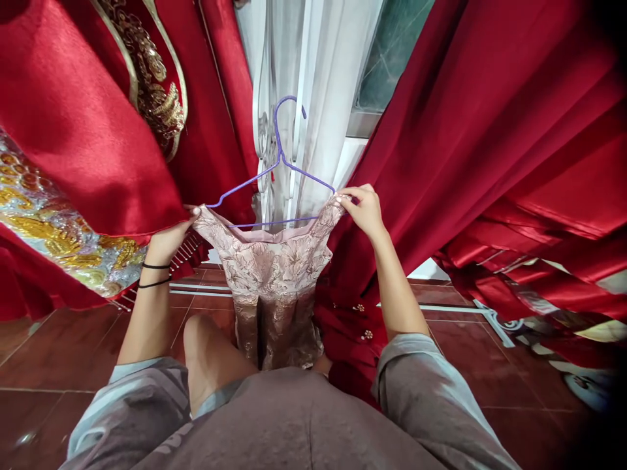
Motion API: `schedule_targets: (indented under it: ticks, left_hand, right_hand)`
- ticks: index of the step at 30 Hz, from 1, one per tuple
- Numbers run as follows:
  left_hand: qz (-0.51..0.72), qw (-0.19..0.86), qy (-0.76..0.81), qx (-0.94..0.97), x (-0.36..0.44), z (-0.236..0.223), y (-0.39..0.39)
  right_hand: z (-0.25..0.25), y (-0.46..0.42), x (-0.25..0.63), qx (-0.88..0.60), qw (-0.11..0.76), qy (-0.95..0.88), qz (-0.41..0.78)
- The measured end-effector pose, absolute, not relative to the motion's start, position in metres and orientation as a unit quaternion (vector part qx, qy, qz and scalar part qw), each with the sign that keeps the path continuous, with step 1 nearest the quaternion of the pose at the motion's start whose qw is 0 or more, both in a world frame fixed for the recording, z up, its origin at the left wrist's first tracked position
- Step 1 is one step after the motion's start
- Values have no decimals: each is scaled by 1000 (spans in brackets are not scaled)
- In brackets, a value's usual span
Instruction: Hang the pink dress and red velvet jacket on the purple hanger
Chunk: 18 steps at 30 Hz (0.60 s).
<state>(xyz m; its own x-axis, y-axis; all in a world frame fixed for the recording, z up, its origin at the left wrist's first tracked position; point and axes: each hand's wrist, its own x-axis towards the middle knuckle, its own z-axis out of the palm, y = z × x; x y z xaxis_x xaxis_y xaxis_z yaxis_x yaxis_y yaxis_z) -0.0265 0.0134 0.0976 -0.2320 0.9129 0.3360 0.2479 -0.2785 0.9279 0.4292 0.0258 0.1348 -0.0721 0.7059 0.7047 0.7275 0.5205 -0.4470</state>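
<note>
A pale pink floral brocade dress hangs in front of me on a thin purple wire hanger. My left hand pinches the dress's left shoulder at the hanger's left end. Its wrist carries two black bands. My right hand grips the right shoulder of the dress, fingers closed over the fabric and the hanger's right end. The hanger's hook points up before a white ornate metal grille.
Red satin garments hang close on the right and a red gown with gold embroidery on the left. More red cloth with buttons lies below the dress. Reddish floor tiles lie underfoot. My bare knee is raised.
</note>
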Motion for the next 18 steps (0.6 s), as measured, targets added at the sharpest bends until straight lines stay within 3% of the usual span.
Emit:
schedule_targets:
  ticks: [7, 13, 18]
  left_hand:
    - [679, 267, 503, 464, -39, 55, -5]
    - [636, 269, 548, 472, -25, 0, -24]
    - [606, 323, 572, 449, 8, -63, -31]
  right_hand:
    - [120, 16, 452, -487, 549, -679, 22]
    - [86, 30, 457, -468, 591, -635, 169]
    - [27, 23, 449, -523, 658, -474, 262]
